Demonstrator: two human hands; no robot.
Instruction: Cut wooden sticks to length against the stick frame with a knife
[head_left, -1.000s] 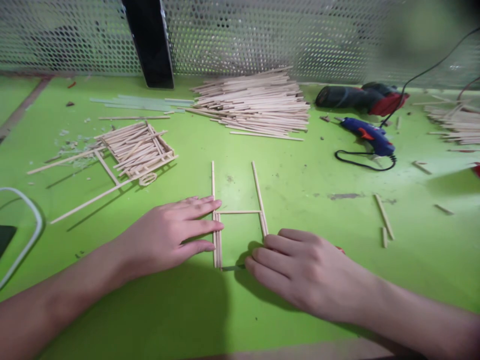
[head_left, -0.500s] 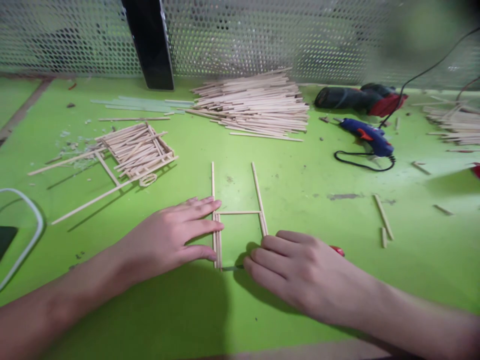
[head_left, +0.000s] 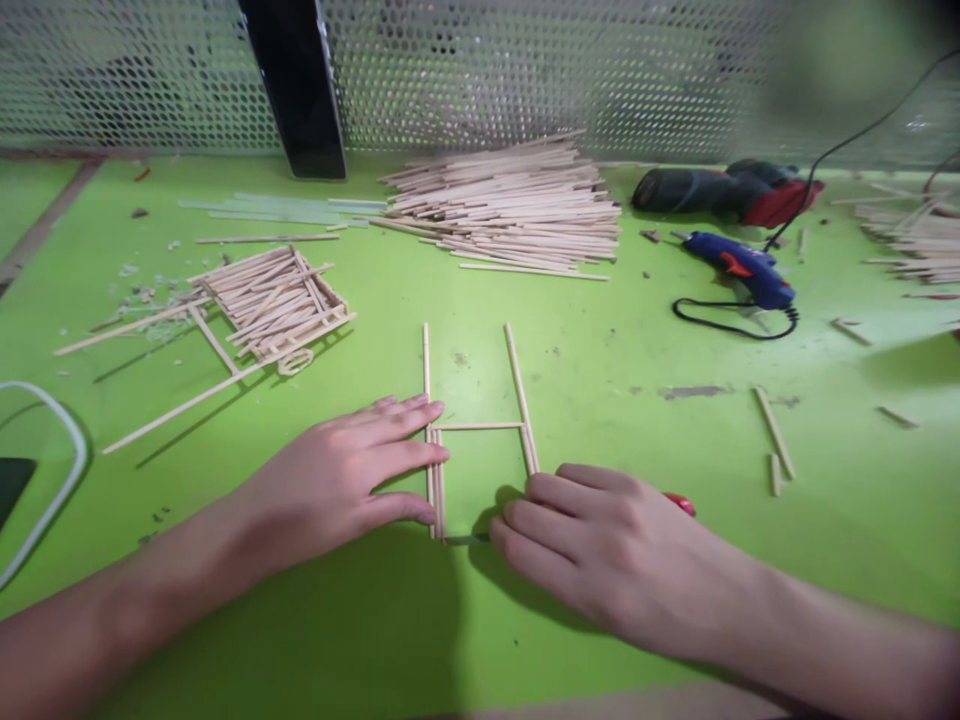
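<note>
My left hand [head_left: 352, 462] lies flat with its fingers spread, the fingertips pressing on thin wooden sticks [head_left: 439, 500] lined up side by side. These belong to an H-shaped stick frame: a left upright [head_left: 426, 360], a crossbar [head_left: 480, 427] and a right upright [head_left: 516, 378]. My right hand [head_left: 592, 545] is closed on what looks like a red-handled knife, mostly hidden in the fist. Its red end [head_left: 681, 504] shows behind the hand, and a thin blade [head_left: 468, 539] reaches to the lower ends of the left sticks. The right upright's lower end is beside my right knuckles.
A small stick-built cart [head_left: 270, 300] loaded with sticks stands at left. Behind lie a large stick pile [head_left: 510, 210], translucent glue sticks [head_left: 262, 208], a blue glue gun [head_left: 739, 268] and a black-red tool [head_left: 720, 193]. A dark phone-like slab [head_left: 296, 90] leans against the perforated panel [head_left: 480, 80].
The view has shifted very slightly. Both hands, the sticks and the blade hold nearly the same positions.
</note>
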